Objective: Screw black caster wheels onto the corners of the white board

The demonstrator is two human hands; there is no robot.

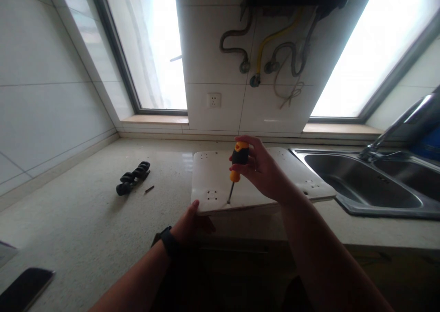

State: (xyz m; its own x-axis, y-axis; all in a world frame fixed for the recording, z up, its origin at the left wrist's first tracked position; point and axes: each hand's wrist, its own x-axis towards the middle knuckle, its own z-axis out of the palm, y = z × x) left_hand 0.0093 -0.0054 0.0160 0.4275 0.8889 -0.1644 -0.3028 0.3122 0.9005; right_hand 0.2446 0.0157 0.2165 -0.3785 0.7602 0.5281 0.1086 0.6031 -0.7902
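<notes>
A yellow and black screwdriver [240, 158] is gripped by its handle in my right hand [261, 167], with the fingers wrapped round it. Its shaft slants down and the tip meets a white board [254, 183] near the front edge. Small holes in clusters mark the board's corners. At the board's front left corner, my left hand [194, 220] holds the edge, thumb on top and the other fingers below. A dark watch band is on the left wrist. The board lies on the countertop, its front edge jutting toward me.
Black ribbed plastic pieces [133, 178] and a small brown screw-like piece [149, 189] lie on the countertop [85, 220] to the left. A dark phone-like object [27, 289] is at lower left. A steel sink [360, 179] with a faucet [395, 124] stands right of the board.
</notes>
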